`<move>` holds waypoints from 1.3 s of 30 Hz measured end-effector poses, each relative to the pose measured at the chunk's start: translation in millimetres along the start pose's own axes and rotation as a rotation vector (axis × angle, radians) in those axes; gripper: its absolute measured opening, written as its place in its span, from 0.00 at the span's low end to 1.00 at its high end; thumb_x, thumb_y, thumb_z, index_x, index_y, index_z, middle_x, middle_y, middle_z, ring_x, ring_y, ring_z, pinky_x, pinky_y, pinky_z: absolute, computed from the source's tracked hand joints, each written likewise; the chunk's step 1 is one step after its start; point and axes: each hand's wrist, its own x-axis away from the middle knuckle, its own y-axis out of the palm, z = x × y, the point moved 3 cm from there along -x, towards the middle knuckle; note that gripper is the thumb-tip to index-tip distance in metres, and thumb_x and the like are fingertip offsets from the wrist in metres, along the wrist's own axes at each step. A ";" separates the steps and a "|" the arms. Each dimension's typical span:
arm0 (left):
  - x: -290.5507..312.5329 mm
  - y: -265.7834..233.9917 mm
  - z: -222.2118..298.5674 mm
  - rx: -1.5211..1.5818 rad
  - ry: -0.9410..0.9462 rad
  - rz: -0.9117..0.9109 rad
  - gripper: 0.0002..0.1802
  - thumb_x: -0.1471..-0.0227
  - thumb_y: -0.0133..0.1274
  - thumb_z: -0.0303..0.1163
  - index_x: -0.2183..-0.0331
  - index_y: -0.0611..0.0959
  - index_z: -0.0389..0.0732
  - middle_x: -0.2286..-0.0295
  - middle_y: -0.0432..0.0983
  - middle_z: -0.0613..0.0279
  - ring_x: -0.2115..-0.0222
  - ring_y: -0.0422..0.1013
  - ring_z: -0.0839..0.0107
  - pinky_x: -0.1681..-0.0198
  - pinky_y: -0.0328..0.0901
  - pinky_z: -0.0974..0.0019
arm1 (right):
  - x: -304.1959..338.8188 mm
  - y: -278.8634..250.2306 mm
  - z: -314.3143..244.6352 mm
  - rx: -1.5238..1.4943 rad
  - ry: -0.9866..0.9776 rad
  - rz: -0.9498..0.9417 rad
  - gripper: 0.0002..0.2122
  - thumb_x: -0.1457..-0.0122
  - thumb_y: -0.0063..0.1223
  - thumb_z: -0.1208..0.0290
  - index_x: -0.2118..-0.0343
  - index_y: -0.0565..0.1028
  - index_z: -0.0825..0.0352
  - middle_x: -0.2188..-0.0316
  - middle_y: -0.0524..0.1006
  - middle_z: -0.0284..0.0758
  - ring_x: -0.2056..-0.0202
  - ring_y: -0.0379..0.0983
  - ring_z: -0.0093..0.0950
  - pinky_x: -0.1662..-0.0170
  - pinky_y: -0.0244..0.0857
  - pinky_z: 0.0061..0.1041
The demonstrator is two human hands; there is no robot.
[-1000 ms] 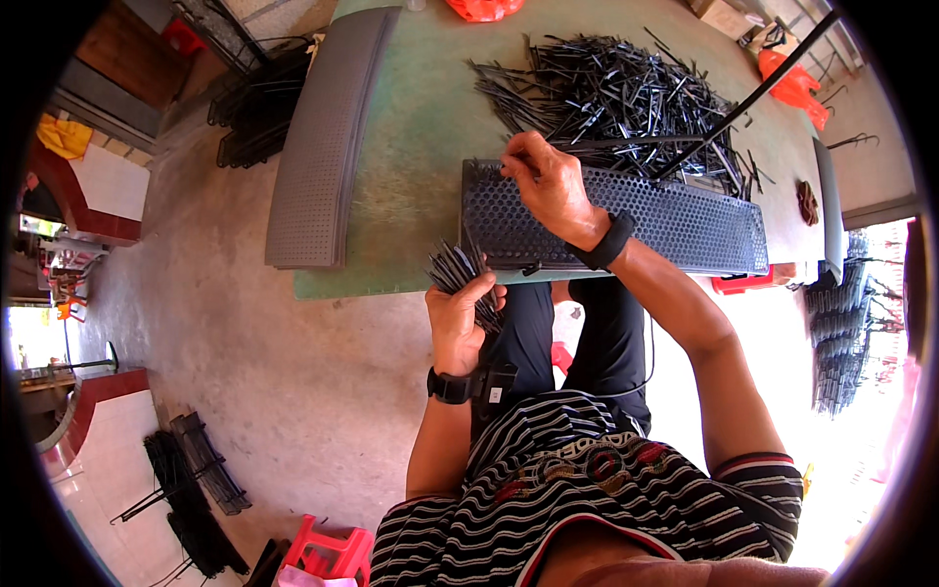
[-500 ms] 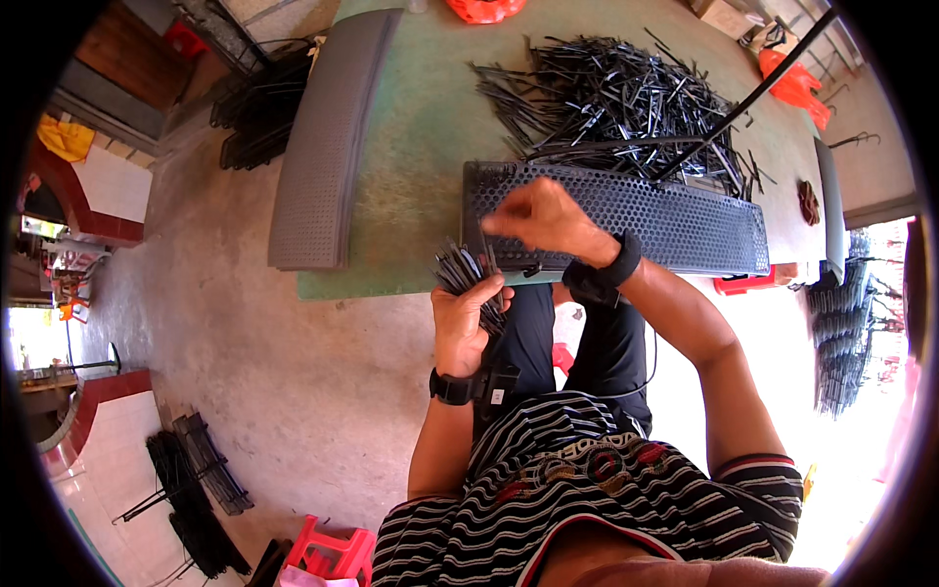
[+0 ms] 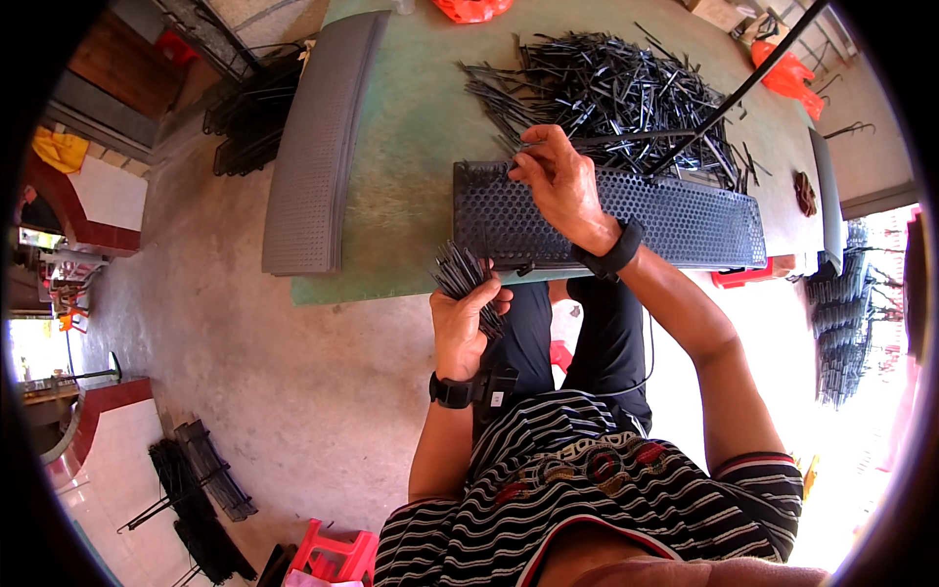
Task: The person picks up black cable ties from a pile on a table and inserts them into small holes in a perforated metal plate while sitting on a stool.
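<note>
My left hand grips a bundle of thin black strips just off the table's near edge, their ends fanning out past the thumb. Over the left part of a black perforated panel is my right hand, thumb and index finger pinched near the panel's far left corner. Whatever the pinch holds, if anything, is too small to make out. Behind the panel lies a loose pile of black strips. A black rod slants across the pile.
A stack of curved grey perforated sheets lies at the left of the green table. Red plastic bags sit at its far side. A pink stool and black racks stand on the floor at lower left.
My right hand has moved away from the left-hand bundle, up and to the right over the panel. The left hand still holds its strips in nearly the same place.
</note>
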 end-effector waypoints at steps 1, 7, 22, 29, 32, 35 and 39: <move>-1.3 -2.6 -1.1 -0.005 -0.001 -0.009 0.12 0.59 0.57 0.18 0.67 0.78 0.32 0.79 0.74 0.58 0.82 0.73 0.68 0.81 0.69 0.69 | -1.2 2.4 4.4 0.013 -0.015 -0.002 0.09 0.46 0.44 0.81 0.61 0.63 0.71 0.78 0.76 0.45 0.74 0.77 0.32 0.74 0.67 0.25; -1.6 -5.4 0.8 -0.004 0.002 0.011 0.12 0.59 0.57 0.18 0.67 0.77 0.32 0.80 0.74 0.58 0.83 0.73 0.68 0.81 0.69 0.68 | -5.4 9.4 14.1 0.049 -0.041 -0.030 0.08 0.47 0.46 0.80 0.64 0.65 0.70 0.78 0.75 0.46 0.75 0.76 0.37 0.75 0.66 0.29; -4.7 -1.0 4.8 0.006 -0.023 -0.054 0.14 0.60 0.58 0.18 0.67 0.76 0.33 0.76 0.75 0.57 0.82 0.72 0.68 0.80 0.67 0.69 | 59.3 11.6 -25.5 0.350 -0.805 -0.677 0.21 0.63 0.55 0.73 0.62 0.69 0.74 0.63 0.69 0.43 0.63 0.71 0.37 0.67 0.69 0.26; -0.5 3.9 2.4 0.085 0.012 -0.033 0.15 0.58 0.56 0.18 0.64 0.76 0.33 0.73 0.75 0.56 0.76 0.73 0.68 0.77 0.71 0.66 | 43.1 -15.6 -11.4 0.374 -0.553 -0.500 0.12 0.54 0.52 0.76 0.65 0.71 0.73 0.66 0.72 0.43 0.65 0.72 0.38 0.64 0.69 0.28; -2.5 -3.5 -2.5 0.071 0.011 -0.061 0.16 0.57 0.55 0.18 0.62 0.74 0.31 0.75 0.74 0.55 0.76 0.74 0.64 0.77 0.72 0.64 | 20.7 -20.7 -9.4 0.071 -0.010 -0.177 0.11 0.50 0.47 0.82 0.62 0.66 0.72 0.80 0.73 0.41 0.78 0.73 0.33 0.74 0.67 0.27; -2.6 -4.8 -2.5 0.043 -0.019 -0.048 0.13 0.57 0.54 0.18 0.64 0.75 0.30 0.75 0.74 0.57 0.76 0.74 0.64 0.77 0.72 0.63 | -1.9 -23.0 -8.5 0.012 0.021 -0.106 0.13 0.50 0.45 0.83 0.59 0.63 0.71 0.81 0.74 0.41 0.78 0.75 0.34 0.74 0.67 0.27; -1.5 -1.6 1.2 0.058 -0.028 -0.009 0.11 0.57 0.54 0.19 0.66 0.76 0.30 0.74 0.75 0.55 0.75 0.75 0.62 0.76 0.72 0.62 | -17.6 -20.1 -1.1 0.051 -0.010 -0.114 0.13 0.50 0.43 0.84 0.59 0.61 0.70 0.80 0.75 0.44 0.75 0.76 0.36 0.74 0.67 0.27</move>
